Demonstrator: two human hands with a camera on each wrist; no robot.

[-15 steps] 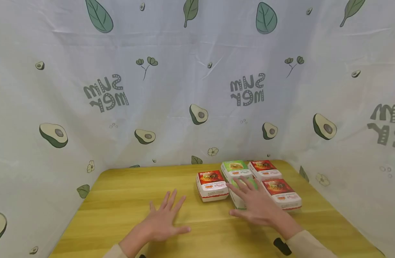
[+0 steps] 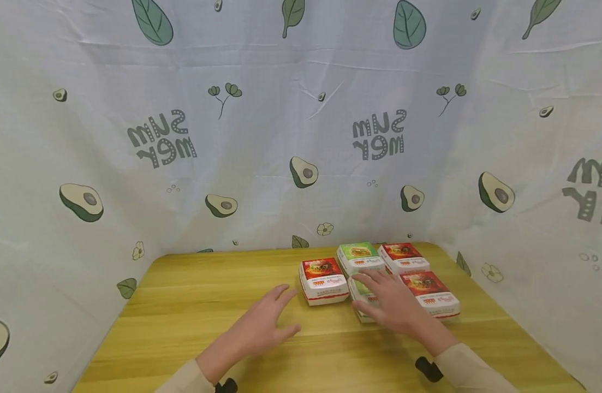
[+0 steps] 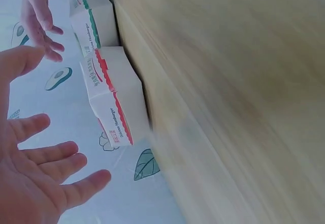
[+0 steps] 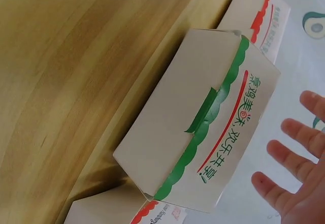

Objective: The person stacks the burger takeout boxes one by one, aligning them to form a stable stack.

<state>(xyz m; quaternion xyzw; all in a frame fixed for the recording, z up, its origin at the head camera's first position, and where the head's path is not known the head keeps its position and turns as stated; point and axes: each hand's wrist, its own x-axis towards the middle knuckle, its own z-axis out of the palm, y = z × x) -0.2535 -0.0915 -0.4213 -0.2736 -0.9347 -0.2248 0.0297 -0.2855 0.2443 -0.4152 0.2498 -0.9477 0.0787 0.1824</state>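
Observation:
Several cardboard burger boxes stand together on the table. My right hand (image 2: 396,308), its fingers spread and slightly bent, is over the front green burger box (image 2: 362,290) and partly hides it. In the right wrist view that box (image 4: 203,117) shows its green scalloped edge, with the fingertips apart from it. My left hand (image 2: 261,327) is turned on its side with fingers extended, in front and to the left of the left red burger box (image 2: 324,281). A gap separates the left fingers from this box (image 3: 114,97) in the left wrist view, and nothing is in the palm.
Behind the front green box sits another green burger box (image 2: 361,256). Two red burger boxes, one at the back (image 2: 404,257) and one in front (image 2: 428,292), stand at the right. A printed curtain (image 2: 261,136) hangs around the wooden table (image 2: 192,305).
My left hand has moved right towards the left red burger box and turned from palm down onto its side. My right hand has shifted slightly, its fingers less spread over the front green box.

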